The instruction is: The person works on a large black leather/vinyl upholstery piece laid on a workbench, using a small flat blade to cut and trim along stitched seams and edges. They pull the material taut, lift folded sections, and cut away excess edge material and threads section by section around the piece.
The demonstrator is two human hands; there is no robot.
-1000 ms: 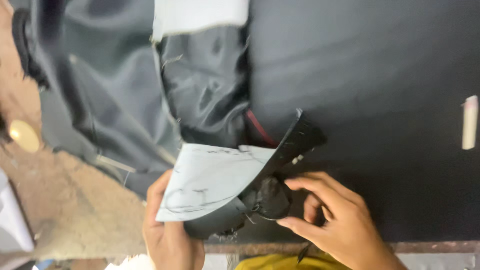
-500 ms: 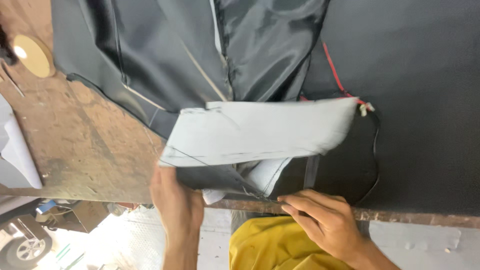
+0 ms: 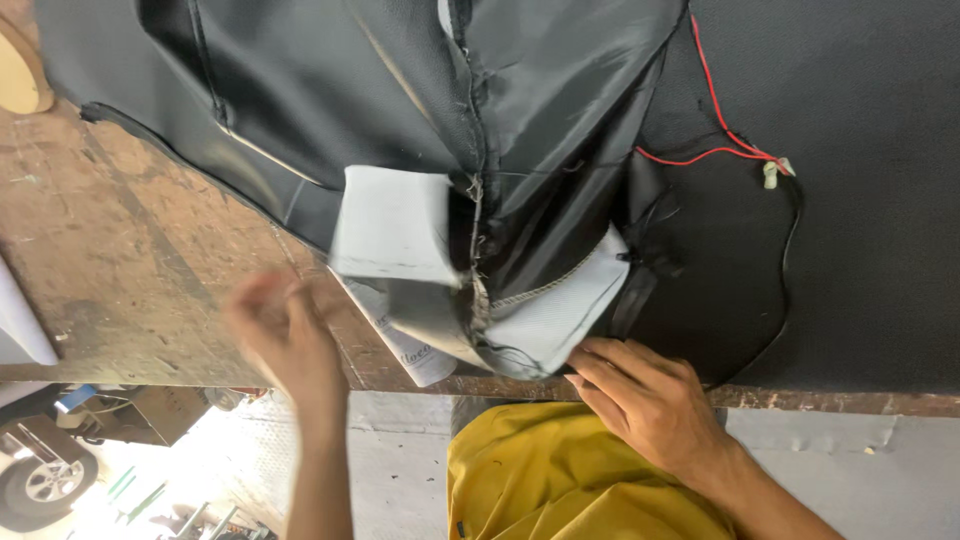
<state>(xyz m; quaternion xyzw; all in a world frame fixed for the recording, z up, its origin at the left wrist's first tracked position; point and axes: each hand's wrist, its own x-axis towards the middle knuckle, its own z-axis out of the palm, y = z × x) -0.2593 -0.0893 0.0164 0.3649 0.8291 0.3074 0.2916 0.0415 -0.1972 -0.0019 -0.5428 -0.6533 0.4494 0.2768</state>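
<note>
Nearest, the right hand (image 3: pixel 650 405) presses its fingers flat on the pale lining (image 3: pixel 555 325) at the bench (image 3: pixel 120 250) edge, grip holding nothing. The left hand (image 3: pixel 285 335) hovers blurred, its grip loosely spread. Beyond lie the black leather cover (image 3: pixel 420 90) and a red wire (image 3: pixel 715 115).

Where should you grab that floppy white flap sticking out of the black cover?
Probably by the free lower edge of the white flap, coming from the left, table-edge side. Its right side runs under the stitched seam of the black cover, so only the left and bottom edges hang loose. The left hand is already nearest; the right hand pins the other panel.
</note>
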